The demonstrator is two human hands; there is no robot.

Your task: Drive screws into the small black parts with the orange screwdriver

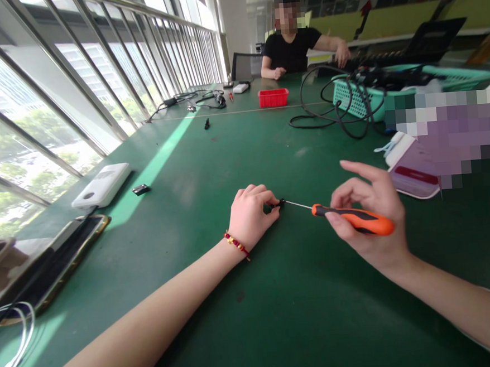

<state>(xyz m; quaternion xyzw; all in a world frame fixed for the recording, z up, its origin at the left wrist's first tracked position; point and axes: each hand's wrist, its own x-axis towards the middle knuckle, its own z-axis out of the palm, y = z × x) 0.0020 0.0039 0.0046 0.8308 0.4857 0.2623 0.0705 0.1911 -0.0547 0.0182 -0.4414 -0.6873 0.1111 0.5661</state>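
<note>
Two bare hands work over a dark green counter (255, 333), seen from the head of the person they belong to. The left hand (251, 215), with a red-and-gold bracelet (236, 244) at its wrist, reaches in from the near left and pinches a small black piece (280, 203) between thumb and fingertips, near the middle of the scene. The right hand (383, 246), to the right of it, grips the orange-and-black handle of a screwdriver (359, 220) between thumb and fingers, with the index finger raised off the handle. The thin metal shaft points left and its tip meets the small black piece, though the exact contact is too small to make out. On the left side of the counter lie a white device (103, 185), a small dark block (141, 189) to its right, and a gold-edged dark slab (72, 262) nearer the viewer, with white cables (24, 350) looped at the near left corner. On the right, a purple, white-edged item (414, 177) lies partly blurred out. Beyond it, a teal basket (345, 99) is heaped with black cables (363, 108) that spill onto the counter. Farther off, near the middle, sits a red tray (273, 99). At the far end is another person (288, 49) in a black shirt. A metal railing (167, 35) runs along the left, before bright windows.
</note>
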